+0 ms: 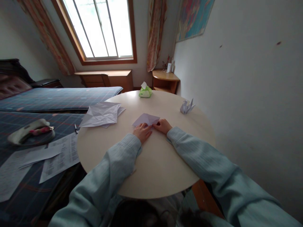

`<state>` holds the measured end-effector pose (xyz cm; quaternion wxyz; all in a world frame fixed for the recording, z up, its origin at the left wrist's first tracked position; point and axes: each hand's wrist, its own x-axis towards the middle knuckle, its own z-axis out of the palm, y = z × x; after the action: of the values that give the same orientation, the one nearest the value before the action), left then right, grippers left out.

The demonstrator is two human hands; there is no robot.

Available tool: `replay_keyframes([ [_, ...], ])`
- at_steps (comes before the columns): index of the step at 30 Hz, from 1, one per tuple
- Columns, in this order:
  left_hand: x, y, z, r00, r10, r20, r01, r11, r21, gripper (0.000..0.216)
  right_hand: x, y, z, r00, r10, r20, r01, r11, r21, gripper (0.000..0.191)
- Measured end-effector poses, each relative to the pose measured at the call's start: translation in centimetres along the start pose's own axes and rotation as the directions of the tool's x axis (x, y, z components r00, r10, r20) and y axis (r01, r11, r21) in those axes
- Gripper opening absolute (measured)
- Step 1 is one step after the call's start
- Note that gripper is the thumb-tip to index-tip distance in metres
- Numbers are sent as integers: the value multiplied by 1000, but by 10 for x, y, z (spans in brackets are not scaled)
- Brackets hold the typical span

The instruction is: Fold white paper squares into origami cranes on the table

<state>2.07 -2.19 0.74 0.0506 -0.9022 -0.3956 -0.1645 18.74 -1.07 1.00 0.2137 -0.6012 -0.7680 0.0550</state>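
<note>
Folded white paper (146, 118), pointed and visibly creased, rests on the surface (163, 164), one corner toward twelve o'clock, another toward three, its six-o'clock side partly covered.

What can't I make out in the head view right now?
Head view: near edge of the folded paper, hidden by the left grip and right grip.
Head view: text on the printed sheet, too small.
Head view: wall picture, cut off by top edge.

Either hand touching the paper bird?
No, the paper bird stands apart on the right of the table, while left hand and right hand are both at the folded sheet.
</note>
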Motion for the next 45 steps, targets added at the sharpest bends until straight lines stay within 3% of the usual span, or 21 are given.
replay_keyframes([
  [3, -1, -2, 1, 1000, 8, 9, -7, 1000, -7, 34, -1, -2, 1, 1000, 9, -25, -10, 1000, -8, 28],
  [6, 0, -3, 1, 999, 23, 26, -22, 999, -31, 34, 0, -2, 1, 989, 128, -80, -128, 992, -2, 32],
  [9, 1, -3, 3, 999, 30, 34, -28, 998, -65, 32, 3, 3, 1, 950, 264, -167, -254, 964, 82, 30],
  [13, 2, -3, 4, 998, 34, 53, -28, 994, -110, 32, 5, 13, -1, 888, 327, -324, -275, 941, 197, 30],
  [15, 3, -3, 4, 996, 45, 72, -36, 992, -124, 33, 5, 15, -3, 884, 294, -364, -243, 953, 180, 35],
  [18, 3, -4, 4, 994, 66, 88, -54, 990, -133, 35, 1, 10, -7, 907, 146, -396, -148, 989, 26, 40],
  [23, 2, 4, 3, 987, 149, 69, -137, 980, -146, 36, -7, -10, -12, 951, -92, -296, 15, 967, -254, 47],
  [27, 0, 18, 0, 955, 293, 53, -280, 945, -169, 36, -9, -19, -7, 955, -197, -222, 123, 943, -308, 45],
  [30, -1, 26, -2, 946, 323, 34, -308, 926, -218, 36, -7, -17, -3, 953, -234, -193, 172, 941, -290, 38],
  [36, 0, 27, -2, 960, 279, 27, -258, 918, -300, 27, -4, -9, -2, 957, -251, -145, 202, 936, -288, 31],
  [39, 1, 23, -2, 977, 213, -16, -212, 954, -212, 20, -5, -11, -4, 953, -278, -119, 233, 925, -300, 30],
  [42, 1, 17, -1, 993, 84, -80, -91, 991, -97, 20, -7, -13, -5, 947, -307, -98, 265, 916, -302, 29],
  [45, 1, 10, 0, 999, -3, -42, 1, 999, -50, 21, -7, -13, -6, 944, -316, -90, 275, 910, -309, 27],
])
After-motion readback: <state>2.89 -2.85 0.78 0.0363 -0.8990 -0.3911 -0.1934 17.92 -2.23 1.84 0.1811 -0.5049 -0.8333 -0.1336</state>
